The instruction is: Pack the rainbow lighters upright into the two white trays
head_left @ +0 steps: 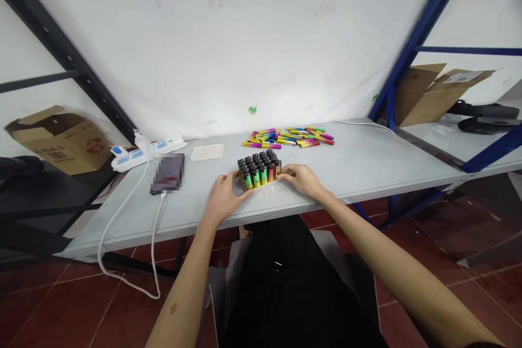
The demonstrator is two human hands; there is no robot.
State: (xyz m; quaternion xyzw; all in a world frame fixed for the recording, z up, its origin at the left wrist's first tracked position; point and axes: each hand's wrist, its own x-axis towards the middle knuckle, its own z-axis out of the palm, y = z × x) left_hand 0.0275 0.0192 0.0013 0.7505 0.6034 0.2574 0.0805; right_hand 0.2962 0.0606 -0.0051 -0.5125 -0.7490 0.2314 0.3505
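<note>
A block of upright lighters (260, 168) with black tops and shiny green, yellow and red bodies stands near the table's front edge. My left hand (224, 196) is curved round its left side, with the thumb at the front left corner. On the right side, my right hand (300, 178) presses its fingers against the block. Both hands hold the block between them. Behind it lies a loose pile of shiny multicoloured pieces (287, 138). To the back left is a pale flat tray (207, 152) with rows of small hollows.
A phone-like dark device (168, 174), blurred out, lies at the left with a white cable to a power strip (149, 153). Open cardboard boxes stand at the left (61, 138) and right (432, 95). A white wall rises behind the table (367, 168).
</note>
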